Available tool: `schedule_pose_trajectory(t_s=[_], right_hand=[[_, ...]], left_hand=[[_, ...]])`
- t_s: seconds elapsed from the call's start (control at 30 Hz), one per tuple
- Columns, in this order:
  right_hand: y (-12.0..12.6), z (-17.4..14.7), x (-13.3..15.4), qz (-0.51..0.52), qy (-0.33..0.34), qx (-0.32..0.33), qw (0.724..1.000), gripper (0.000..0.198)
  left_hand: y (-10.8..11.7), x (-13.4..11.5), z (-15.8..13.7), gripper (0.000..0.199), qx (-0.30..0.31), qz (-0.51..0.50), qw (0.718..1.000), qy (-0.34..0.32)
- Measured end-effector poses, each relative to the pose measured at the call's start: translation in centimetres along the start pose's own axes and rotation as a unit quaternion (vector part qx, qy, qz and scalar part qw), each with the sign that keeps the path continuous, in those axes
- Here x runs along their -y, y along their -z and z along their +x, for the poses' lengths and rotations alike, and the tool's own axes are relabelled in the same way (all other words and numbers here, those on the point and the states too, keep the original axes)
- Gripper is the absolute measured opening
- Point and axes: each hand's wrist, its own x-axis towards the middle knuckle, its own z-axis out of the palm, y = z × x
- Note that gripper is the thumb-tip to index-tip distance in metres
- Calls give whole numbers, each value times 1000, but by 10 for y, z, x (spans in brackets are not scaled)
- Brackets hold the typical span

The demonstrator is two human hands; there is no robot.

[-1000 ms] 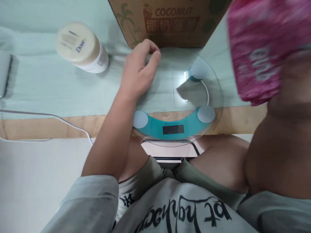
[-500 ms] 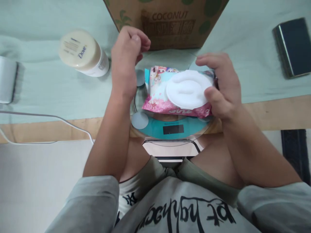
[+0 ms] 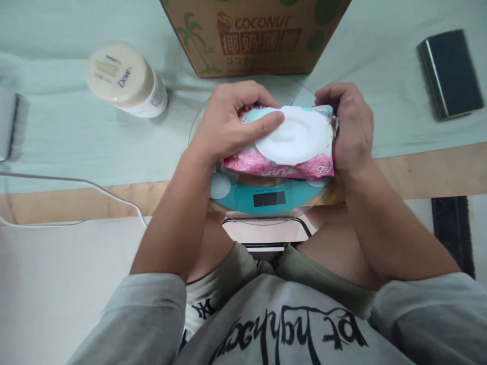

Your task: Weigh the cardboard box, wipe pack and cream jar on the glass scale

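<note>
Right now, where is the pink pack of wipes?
In the head view, the pink pack of wipes sits mid-frame on the glass scale, gripped by the left hand and right hand, just before the coconut box.

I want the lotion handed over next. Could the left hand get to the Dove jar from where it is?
Probably yes. The left hand grips the wipes pack on the scale, and only bare cloth lies between it and the Dove jar; it must let go first.
</note>
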Motion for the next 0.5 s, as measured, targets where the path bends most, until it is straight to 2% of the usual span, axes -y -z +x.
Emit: schedule_pose_trajectory(t_s=[0.07,0.17,0.23,0.37,0.43,0.5], right_hand=[[0,0,1,-1,-3,-8,1000,63],[-1,-1,2,1,-8,-14,1000,63],[-2,-1,1,10,-10,-19,1000,60],[-1,1,6,40,0,-31,999,54],[5,2,20,45,39,-48,997,49],[11,4,42,14,109,-41,993,42]], left_hand=[[2,1,2,23,12,0,1000,21],[7,1,5,38,16,13,999,46],[11,1,6,49,6,27,999,40],[18,3,5,62,46,39,998,28],[21,2,4,65,24,50,998,15],[25,-3,4,55,-18,68,998,2]])
